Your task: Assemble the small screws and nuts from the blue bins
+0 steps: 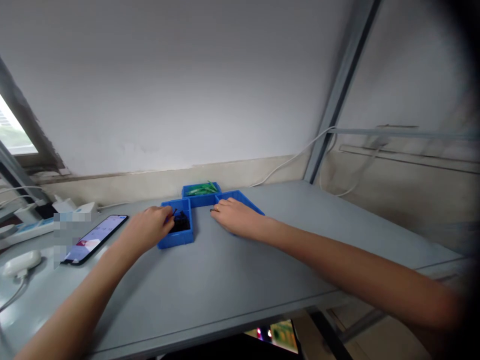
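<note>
My left hand [150, 227] is at the left edge of a blue bin [176, 240] that holds small black parts [182, 222]. Its fingers are pinched on a thin dark piece [174, 212] that sticks out above the bin. Over the near side of another blue bin [243, 197] is my right hand [236, 216], which hides most of that bin's inside. At its closed fingertips a tiny dark piece [212, 210] shows; its kind is too small to make out. Behind and between them stands a third blue bin [202, 201] with long green pieces [204, 188].
A phone [95, 240] with a lit screen lies on the grey table [210, 285], left of my left arm. Beyond it are a power strip [37, 229] with plugs and a white corded device [21, 262]. A white cable [292, 159] runs along the wall to a metal post [337, 95].
</note>
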`<act>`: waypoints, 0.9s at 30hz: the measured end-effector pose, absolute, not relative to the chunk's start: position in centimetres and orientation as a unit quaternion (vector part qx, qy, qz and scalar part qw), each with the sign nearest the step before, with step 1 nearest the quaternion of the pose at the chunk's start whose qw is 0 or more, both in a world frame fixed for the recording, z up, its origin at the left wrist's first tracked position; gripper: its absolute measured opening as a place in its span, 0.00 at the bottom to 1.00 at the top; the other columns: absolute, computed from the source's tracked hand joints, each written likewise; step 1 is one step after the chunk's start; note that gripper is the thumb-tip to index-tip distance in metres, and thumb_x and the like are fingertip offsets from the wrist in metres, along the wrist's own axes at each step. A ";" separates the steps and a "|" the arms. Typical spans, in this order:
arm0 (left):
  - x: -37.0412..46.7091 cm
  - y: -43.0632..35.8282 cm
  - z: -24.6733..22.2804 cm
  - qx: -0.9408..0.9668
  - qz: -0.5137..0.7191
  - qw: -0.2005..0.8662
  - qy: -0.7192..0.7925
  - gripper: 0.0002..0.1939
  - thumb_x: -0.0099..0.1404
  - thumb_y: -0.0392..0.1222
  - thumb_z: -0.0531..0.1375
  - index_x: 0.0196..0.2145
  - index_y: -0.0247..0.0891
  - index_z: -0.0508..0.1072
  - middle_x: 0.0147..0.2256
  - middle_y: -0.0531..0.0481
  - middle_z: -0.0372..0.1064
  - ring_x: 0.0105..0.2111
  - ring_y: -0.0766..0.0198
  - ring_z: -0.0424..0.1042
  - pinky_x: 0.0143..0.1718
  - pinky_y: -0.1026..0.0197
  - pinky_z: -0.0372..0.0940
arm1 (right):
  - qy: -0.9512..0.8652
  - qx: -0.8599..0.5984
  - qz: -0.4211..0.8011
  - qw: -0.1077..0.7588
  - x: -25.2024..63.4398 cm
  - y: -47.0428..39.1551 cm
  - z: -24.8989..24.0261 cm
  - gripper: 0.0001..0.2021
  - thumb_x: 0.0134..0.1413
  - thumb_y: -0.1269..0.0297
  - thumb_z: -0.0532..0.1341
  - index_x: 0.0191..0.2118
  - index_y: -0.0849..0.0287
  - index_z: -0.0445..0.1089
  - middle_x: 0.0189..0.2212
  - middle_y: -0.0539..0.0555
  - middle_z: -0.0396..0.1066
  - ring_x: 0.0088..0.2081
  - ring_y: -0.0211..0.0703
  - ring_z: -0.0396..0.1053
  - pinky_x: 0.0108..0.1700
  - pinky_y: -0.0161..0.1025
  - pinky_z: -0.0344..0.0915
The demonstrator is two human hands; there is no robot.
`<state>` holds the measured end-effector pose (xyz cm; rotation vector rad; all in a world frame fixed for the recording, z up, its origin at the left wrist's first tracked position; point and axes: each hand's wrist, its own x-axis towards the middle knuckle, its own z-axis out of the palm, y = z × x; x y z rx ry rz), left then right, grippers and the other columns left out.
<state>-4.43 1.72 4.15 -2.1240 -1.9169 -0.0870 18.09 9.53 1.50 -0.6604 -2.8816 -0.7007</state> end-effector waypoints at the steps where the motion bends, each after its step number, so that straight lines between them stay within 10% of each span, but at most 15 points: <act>1: -4.5 1.9 3.9 -0.739 -0.028 0.149 -0.657 0.12 0.64 0.42 0.47 0.30 0.38 0.67 0.31 0.47 0.68 0.31 0.58 0.68 0.26 0.62 0.56 | -0.945 -0.224 -0.237 0.023 17.4 9.5 1.6 0.10 0.52 0.78 0.52 0.37 0.65 0.68 0.36 0.58 0.70 0.41 0.48 0.65 0.39 0.42 0.57; 12: -0.9 0.0 2.5 -0.896 -0.102 0.077 -0.425 0.13 0.67 0.39 0.46 0.34 0.36 0.69 0.30 0.48 0.67 0.33 0.62 0.66 0.35 0.61 0.61 | -0.911 -0.346 -0.203 -0.100 11.1 11.7 0.3 0.10 0.52 0.74 0.55 0.36 0.63 0.73 0.37 0.63 0.73 0.41 0.55 0.70 0.43 0.54 0.60; 27: 0.5 -0.7 1.3 -0.853 0.027 -0.023 -0.521 0.16 0.64 0.40 0.47 0.25 0.35 0.70 0.26 0.46 0.71 0.28 0.60 0.71 0.29 0.61 0.60 | -0.975 -0.168 -0.133 0.062 16.3 7.4 1.9 0.07 0.52 0.73 0.54 0.33 0.61 0.68 0.28 0.54 0.71 0.30 0.41 0.68 0.28 0.36 0.56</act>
